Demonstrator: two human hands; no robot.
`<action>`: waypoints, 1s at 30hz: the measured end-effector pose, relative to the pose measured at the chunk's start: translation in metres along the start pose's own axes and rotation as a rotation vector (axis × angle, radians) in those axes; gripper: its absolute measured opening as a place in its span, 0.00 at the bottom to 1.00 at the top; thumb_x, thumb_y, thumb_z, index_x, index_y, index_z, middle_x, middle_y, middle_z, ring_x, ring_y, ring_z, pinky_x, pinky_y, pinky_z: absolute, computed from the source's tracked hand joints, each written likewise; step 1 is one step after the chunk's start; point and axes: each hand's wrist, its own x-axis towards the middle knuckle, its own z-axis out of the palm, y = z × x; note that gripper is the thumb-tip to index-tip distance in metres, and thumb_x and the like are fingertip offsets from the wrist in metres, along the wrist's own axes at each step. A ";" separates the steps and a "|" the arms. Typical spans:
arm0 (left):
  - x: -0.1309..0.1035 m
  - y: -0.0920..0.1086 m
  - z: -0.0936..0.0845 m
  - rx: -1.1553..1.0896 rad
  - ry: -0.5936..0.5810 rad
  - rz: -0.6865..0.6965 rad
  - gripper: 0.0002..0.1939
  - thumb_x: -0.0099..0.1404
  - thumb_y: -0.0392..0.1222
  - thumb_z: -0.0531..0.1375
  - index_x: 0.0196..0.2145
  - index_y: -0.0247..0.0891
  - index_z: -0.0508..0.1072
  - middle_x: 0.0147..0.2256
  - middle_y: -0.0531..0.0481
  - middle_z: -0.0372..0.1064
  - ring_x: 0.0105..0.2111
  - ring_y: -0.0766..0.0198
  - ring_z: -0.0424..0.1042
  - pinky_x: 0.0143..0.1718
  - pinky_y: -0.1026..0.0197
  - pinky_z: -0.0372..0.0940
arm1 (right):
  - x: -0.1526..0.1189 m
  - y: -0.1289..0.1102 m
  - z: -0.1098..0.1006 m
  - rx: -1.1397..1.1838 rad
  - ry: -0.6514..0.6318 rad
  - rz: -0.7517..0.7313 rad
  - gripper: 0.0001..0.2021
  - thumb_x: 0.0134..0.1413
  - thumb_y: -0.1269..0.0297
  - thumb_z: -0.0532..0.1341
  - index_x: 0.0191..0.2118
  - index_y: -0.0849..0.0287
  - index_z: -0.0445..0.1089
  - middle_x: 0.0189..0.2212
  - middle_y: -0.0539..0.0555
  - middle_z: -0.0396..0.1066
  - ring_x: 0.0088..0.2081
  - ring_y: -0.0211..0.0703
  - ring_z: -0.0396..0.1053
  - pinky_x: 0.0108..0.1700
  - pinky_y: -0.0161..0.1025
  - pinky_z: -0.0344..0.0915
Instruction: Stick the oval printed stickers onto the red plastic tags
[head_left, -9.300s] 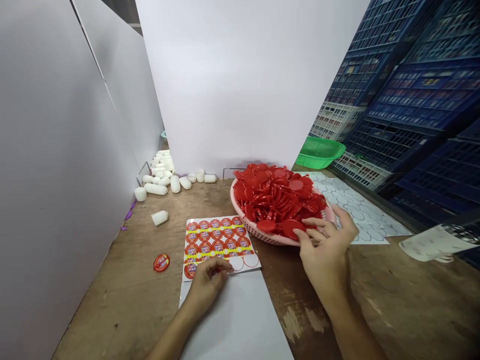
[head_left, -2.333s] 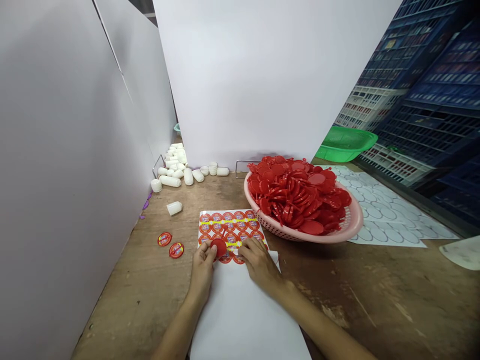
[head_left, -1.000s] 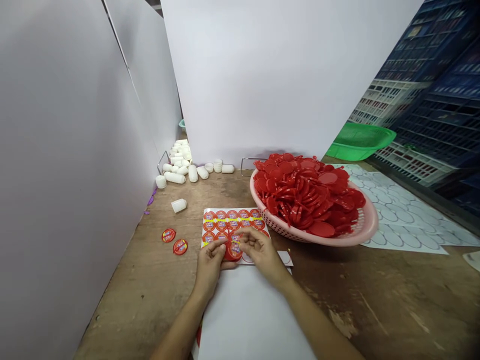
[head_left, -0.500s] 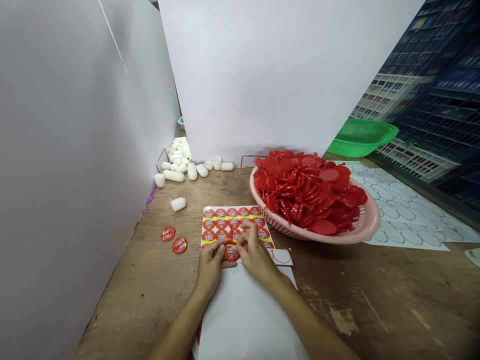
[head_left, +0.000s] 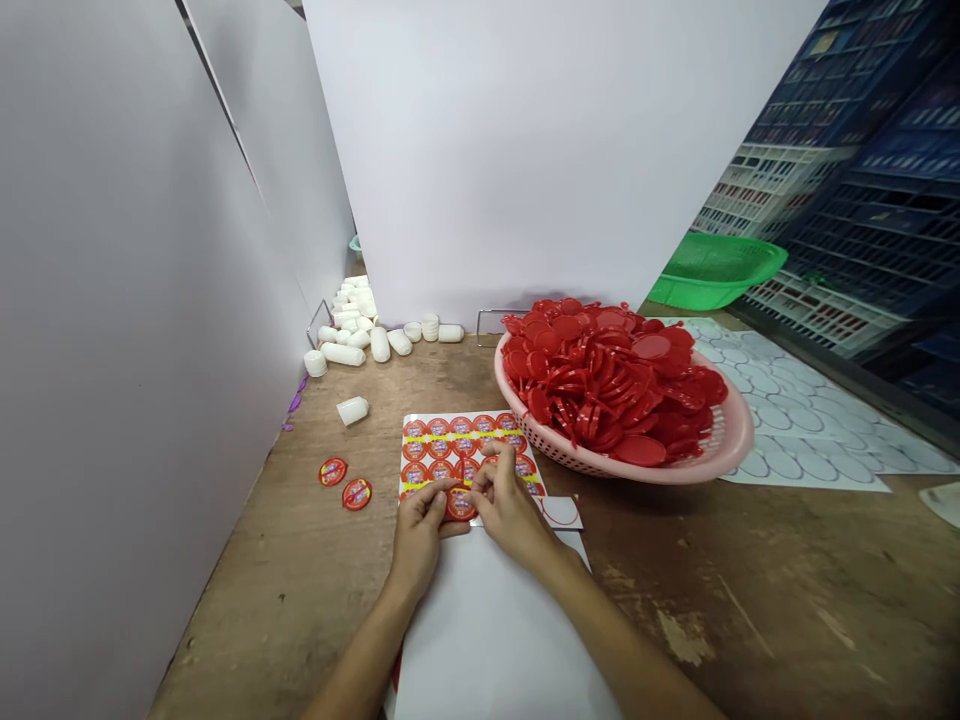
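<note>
Low over the paper, my left hand (head_left: 417, 538) grips the left side of a red plastic disc (head_left: 460, 503) with a round printed sticker on its face. Thumb and forefinger of my right hand (head_left: 514, 510) are pinched at the disc's right edge; the exact contact is hard to see. Behind both hands lies a sheet of round red and yellow stickers (head_left: 451, 429). Blank white paper (head_left: 495, 630) stretches under my wrists, with a small backing piece (head_left: 561, 512) by the right hand. Two stickered discs (head_left: 332, 471) rest to the left.
A pink basket (head_left: 739, 440) heaped with red discs (head_left: 600, 370) stands at the right. White plastic cylinders (head_left: 379, 345) line the back left, one lying nearer (head_left: 352, 410). White panels (head_left: 495, 150) enclose the back and left. Used backing sheets (head_left: 795, 415) and a green basin (head_left: 712, 270) are farther right.
The view has shifted slightly, so the things appear a little farther left. Both hands keep nearly the same hold on the disc.
</note>
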 end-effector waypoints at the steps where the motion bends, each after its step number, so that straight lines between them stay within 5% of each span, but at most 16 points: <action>1: 0.000 0.000 0.000 -0.002 -0.002 -0.001 0.23 0.50 0.53 0.68 0.37 0.33 0.79 0.34 0.44 0.74 0.29 0.60 0.75 0.26 0.61 0.73 | 0.000 0.000 0.000 0.005 0.001 0.006 0.20 0.49 0.77 0.52 0.47 0.55 0.46 0.25 0.44 0.60 0.28 0.41 0.63 0.35 0.38 0.61; 14: -0.003 0.006 0.004 0.009 -0.003 -0.017 0.22 0.49 0.51 0.69 0.37 0.32 0.78 0.32 0.46 0.76 0.29 0.61 0.76 0.29 0.59 0.75 | 0.001 0.000 0.003 -0.028 0.017 0.016 0.20 0.50 0.77 0.53 0.46 0.55 0.47 0.26 0.45 0.61 0.28 0.42 0.66 0.33 0.38 0.64; 24: -0.003 0.003 0.006 -0.036 0.026 0.008 0.21 0.48 0.48 0.70 0.37 0.33 0.76 0.30 0.48 0.76 0.28 0.62 0.76 0.31 0.59 0.75 | -0.001 0.002 0.005 -0.216 0.128 -0.027 0.21 0.50 0.73 0.58 0.50 0.57 0.53 0.38 0.59 0.68 0.43 0.53 0.69 0.45 0.52 0.67; 30: -0.003 0.011 0.005 0.001 0.044 -0.118 0.26 0.45 0.46 0.72 0.40 0.30 0.75 0.28 0.47 0.76 0.24 0.63 0.75 0.27 0.61 0.74 | 0.006 0.013 0.005 0.281 -0.054 0.121 0.06 0.49 0.66 0.58 0.35 0.58 0.64 0.26 0.48 0.65 0.28 0.41 0.66 0.32 0.39 0.65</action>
